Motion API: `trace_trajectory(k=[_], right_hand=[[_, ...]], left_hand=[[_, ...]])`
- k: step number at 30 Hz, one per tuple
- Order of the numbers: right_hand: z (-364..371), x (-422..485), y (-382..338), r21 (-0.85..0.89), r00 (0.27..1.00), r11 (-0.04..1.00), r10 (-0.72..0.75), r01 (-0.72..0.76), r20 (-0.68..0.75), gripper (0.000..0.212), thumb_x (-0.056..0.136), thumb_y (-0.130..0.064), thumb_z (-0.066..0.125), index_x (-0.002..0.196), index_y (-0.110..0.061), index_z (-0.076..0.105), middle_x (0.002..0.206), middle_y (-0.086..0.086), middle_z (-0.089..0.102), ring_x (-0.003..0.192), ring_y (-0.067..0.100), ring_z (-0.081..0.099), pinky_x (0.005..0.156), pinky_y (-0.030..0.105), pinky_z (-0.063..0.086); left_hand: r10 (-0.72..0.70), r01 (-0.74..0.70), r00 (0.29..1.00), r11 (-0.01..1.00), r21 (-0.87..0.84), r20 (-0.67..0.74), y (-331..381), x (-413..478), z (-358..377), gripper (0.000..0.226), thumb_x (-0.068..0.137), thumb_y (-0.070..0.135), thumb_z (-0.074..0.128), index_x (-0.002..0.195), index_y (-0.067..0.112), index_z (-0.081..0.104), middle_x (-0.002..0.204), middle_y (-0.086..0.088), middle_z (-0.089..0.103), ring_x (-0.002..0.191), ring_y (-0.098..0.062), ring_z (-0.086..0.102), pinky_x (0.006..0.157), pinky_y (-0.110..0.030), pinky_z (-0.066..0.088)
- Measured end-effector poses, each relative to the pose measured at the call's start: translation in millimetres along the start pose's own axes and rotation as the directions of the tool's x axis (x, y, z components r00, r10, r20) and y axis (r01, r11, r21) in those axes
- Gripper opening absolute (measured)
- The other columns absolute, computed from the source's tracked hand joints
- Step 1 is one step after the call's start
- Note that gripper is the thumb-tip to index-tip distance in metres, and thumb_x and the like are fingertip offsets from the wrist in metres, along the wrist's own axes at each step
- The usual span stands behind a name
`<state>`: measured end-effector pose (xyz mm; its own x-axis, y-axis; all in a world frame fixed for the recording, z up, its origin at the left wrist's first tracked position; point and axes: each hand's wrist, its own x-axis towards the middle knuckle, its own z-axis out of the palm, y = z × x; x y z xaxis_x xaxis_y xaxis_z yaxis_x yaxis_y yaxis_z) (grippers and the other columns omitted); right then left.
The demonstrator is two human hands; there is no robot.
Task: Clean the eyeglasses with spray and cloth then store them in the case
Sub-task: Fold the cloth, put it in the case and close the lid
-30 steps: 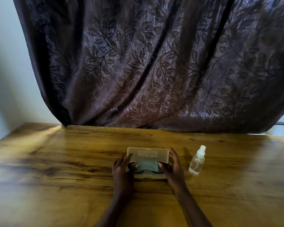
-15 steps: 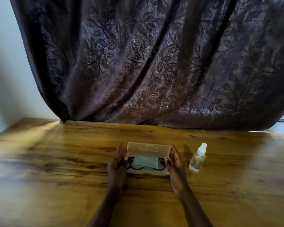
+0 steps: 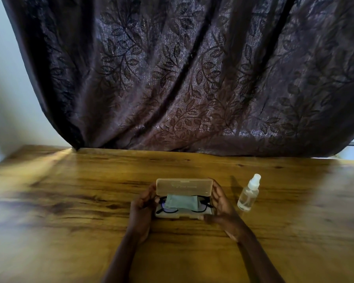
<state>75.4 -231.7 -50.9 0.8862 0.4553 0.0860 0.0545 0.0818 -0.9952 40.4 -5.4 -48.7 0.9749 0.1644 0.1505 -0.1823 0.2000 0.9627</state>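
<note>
A translucent beige glasses case [image 3: 184, 187] lies on the wooden table with its lid standing up. Inside it lie black-rimmed eyeglasses [image 3: 200, 210] with a folded pale green cloth [image 3: 182, 202] on top of them. My left hand [image 3: 141, 209] cups the case's left end and my right hand [image 3: 221, 207] cups its right end, thumb along the front edge. A small clear spray bottle [image 3: 249, 194] with a white cap stands upright just right of my right hand.
The wooden table [image 3: 70, 201] stretches wide to both sides. A dark leaf-patterned curtain [image 3: 182, 78] hangs behind the table's far edge, with a pale wall [image 3: 6, 99] to its left.
My fingers have come off the case's inside and both hands now grip its ends. The lid has swung further up, showing the cloth and eyeglasses.
</note>
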Motion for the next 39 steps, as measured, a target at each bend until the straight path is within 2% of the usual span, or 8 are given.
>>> trace_trajectory(k=[4, 11, 18, 21, 24, 26, 35, 39], right_hand=[[-2.1, -0.9, 0.9, -0.133, 1.0, 0.991, 0.018, -0.015, 0.022, 0.116, 0.057, 0.017, 0.075, 0.14, -0.027, 0.008, 0.141, -0.011, 0.032, 0.125, 0.001, 0.042, 0.098, 0.029, 0.045], [1.2, -1.2, 3.2, -0.101, 0.994, 0.994, -0.042, 0.032, -0.099, 0.097, 0.056, 0.019, 0.074, 0.127, -0.031, 0.031, 0.133, -0.012, 0.042, 0.116, -0.003, 0.05, 0.084, 0.017, 0.049], [1.1, -1.6, 4.5, -0.072, 0.99, 0.997, -0.037, 0.027, -0.139, 0.095, 0.056, 0.021, 0.071, 0.126, -0.031, 0.033, 0.129, -0.013, 0.046, 0.113, -0.004, 0.053, 0.08, 0.016, 0.05], [1.2, -0.9, 6.3, -0.05, 0.985, 0.998, -0.04, 0.032, -0.168, 0.092, 0.057, 0.02, 0.071, 0.128, -0.025, 0.035, 0.128, -0.009, 0.049, 0.112, 0.001, 0.055, 0.079, 0.019, 0.052], [2.6, -3.0, 6.8, -0.047, 0.975, 0.998, -0.061, 0.052, -0.215, 0.067, 0.064, 0.013, 0.069, 0.12, -0.018, 0.047, 0.125, 0.001, 0.056, 0.109, 0.008, 0.059, 0.081, 0.02, 0.052], [3.7, -4.5, 6.1, -0.066, 0.969, 0.996, -0.072, 0.058, -0.237, 0.053, 0.069, 0.008, 0.067, 0.114, -0.017, 0.053, 0.121, -0.001, 0.059, 0.106, 0.008, 0.061, 0.081, 0.017, 0.051], [9.4, -5.0, 2.6, -0.074, 0.96, 0.994, -0.095, 0.078, -0.262, 0.045, 0.074, 0.007, 0.065, 0.109, -0.019, 0.056, 0.12, -0.003, 0.059, 0.107, 0.006, 0.06, 0.082, 0.018, 0.052], [9.8, -6.3, 2.6, -0.083, 0.968, 0.994, -0.085, 0.067, -0.234, 0.066, 0.064, 0.006, 0.074, 0.119, -0.022, 0.052, 0.121, -0.008, 0.058, 0.112, 0.005, 0.056, 0.09, 0.021, 0.049]], left_hand=[[-0.023, 0.023, 0.999, 1.0, -0.016, -0.033, 0.4, 0.5, 1.3, 0.042, 0.086, -0.01, 0.041, 0.116, 0.017, 0.056, 0.105, 0.004, 0.069, 0.098, -0.012, 0.065, 0.072, -0.02, 0.055], [-0.023, 0.023, 1.0, 1.0, -0.012, -0.017, 6.3, -2.7, 2.6, 0.039, 0.087, -0.008, 0.039, 0.111, 0.018, 0.056, 0.099, 0.005, 0.072, 0.095, -0.012, 0.066, 0.07, -0.02, 0.055], [-0.058, 0.063, 0.997, 0.995, -0.074, 0.06, 11.8, -7.3, 0.7, 0.035, 0.092, 0.002, 0.034, 0.123, 0.01, 0.048, 0.112, -0.008, 0.063, 0.1, -0.019, 0.064, 0.077, -0.026, 0.056], [-0.051, 0.062, 0.99, 0.994, -0.086, 0.131, 14.7, -8.9, -0.1, 0.034, 0.085, 0.005, 0.048, 0.118, 0.01, 0.052, 0.112, -0.009, 0.063, 0.102, -0.02, 0.062, 0.083, -0.029, 0.055], [-0.076, 0.089, 0.964, 0.995, -0.04, 0.254, 16.9, -10.2, -3.6, 0.065, 0.062, 0.014, 0.077, 0.121, 0.007, 0.049, 0.111, -0.007, 0.066, 0.105, -0.019, 0.061, 0.082, -0.03, 0.055], [-0.105, 0.095, 0.951, 0.994, 0.051, 0.289, 17.1, -10.2, -6.1, 0.074, 0.059, 0.009, 0.078, 0.125, 0.007, 0.045, 0.118, -0.008, 0.062, 0.11, -0.02, 0.059, 0.086, -0.03, 0.053], [-0.025, -0.012, 0.99, 0.968, 0.25, 0.142, 15.3, -14.1, -5.2, 0.055, 0.073, -0.004, 0.063, 0.123, 0.014, 0.047, 0.131, -0.014, 0.05, 0.121, -0.026, 0.049, 0.099, -0.045, 0.044], [-0.007, -0.024, 0.993, 0.965, 0.26, 0.118, 16.3, -16.1, -2.9, 0.054, 0.076, -0.006, 0.059, 0.125, 0.012, 0.043, 0.132, -0.018, 0.048, 0.122, -0.029, 0.047, 0.101, -0.053, 0.039]])
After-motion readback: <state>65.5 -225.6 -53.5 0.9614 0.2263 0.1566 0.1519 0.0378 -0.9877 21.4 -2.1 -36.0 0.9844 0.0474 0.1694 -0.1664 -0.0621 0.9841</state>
